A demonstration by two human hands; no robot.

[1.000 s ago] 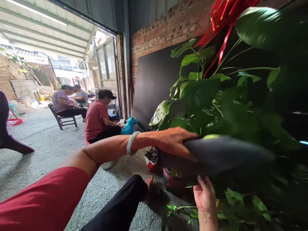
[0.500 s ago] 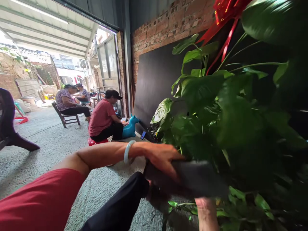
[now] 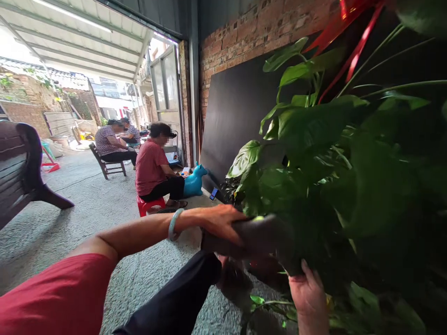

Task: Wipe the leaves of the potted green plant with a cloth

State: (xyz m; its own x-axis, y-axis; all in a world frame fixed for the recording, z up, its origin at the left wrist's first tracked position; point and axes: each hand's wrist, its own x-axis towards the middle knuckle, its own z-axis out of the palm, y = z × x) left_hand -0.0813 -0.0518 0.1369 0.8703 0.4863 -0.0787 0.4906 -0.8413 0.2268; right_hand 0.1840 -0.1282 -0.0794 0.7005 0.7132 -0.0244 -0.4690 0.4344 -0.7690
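Brick-walled home courtyard shed

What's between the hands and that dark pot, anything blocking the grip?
Nothing visible. The left hand lies on the dark pot rim and the right hand grips it from below; the plant's leaves hang above, not between.

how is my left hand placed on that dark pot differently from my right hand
The left hand lies palm-down over the top rim of the dark pot, while the right hand grips it from below, fingers pointing up. The left wrist wears a pale bangle; the right wrist shows none. The left forearm is in full view; the right is cut off at the frame edge. Both touch the pot.
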